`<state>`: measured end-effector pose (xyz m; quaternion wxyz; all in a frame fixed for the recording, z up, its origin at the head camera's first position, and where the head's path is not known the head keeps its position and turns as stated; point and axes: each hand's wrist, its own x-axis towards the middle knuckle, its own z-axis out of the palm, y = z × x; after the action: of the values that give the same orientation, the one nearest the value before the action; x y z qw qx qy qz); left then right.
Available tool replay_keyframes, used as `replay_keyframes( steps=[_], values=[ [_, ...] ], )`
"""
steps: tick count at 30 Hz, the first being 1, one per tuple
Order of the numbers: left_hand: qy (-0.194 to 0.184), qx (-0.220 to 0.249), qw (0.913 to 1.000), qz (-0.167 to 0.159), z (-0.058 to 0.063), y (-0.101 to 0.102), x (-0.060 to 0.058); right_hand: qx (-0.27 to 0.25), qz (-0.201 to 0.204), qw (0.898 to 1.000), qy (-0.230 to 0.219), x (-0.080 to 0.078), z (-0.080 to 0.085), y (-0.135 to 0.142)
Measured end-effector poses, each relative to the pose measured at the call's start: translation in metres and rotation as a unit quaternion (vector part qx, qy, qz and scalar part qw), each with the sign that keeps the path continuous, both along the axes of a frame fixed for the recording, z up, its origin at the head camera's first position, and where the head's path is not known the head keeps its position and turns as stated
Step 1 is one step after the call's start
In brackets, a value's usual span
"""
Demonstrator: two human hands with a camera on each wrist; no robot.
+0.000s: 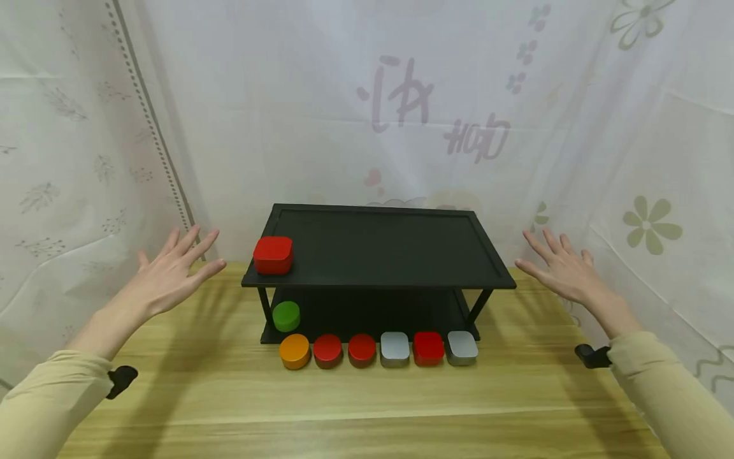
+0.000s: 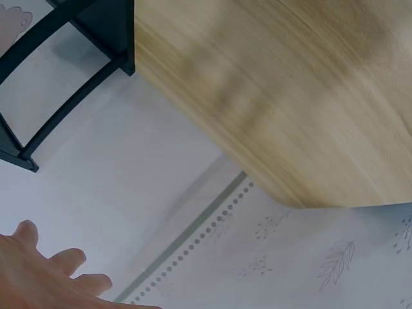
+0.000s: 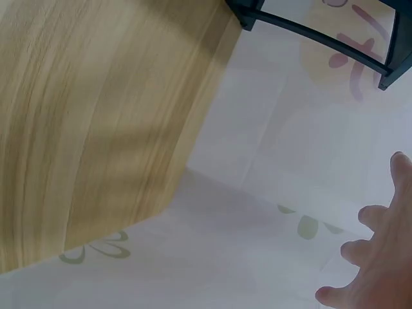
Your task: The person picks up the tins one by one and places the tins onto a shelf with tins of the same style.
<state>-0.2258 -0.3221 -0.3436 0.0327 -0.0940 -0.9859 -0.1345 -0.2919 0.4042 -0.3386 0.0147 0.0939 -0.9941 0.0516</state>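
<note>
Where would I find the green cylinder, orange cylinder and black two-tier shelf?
Green cylinder [image 1: 286, 313]: head view, on its top face.
Orange cylinder [image 1: 295, 347]: head view, on its top face.
Black two-tier shelf [image 1: 375, 248]: head view, bare middle of its upper tier.

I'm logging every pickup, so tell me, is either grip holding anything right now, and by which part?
Nothing is held: the left grip and the right grip are both empty and spread open, one on each side of the black shelf.
</note>
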Motion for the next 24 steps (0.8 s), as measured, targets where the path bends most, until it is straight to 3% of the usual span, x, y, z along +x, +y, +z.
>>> replay_keyframes(
  steps=[24],
  values=[
    [-0.007, 0.089, 0.9960, -0.004, -0.009, 0.005, 0.011, -0.064, -0.007, 0.998, 0.015, 0.009, -0.011, -0.001]
  ],
)
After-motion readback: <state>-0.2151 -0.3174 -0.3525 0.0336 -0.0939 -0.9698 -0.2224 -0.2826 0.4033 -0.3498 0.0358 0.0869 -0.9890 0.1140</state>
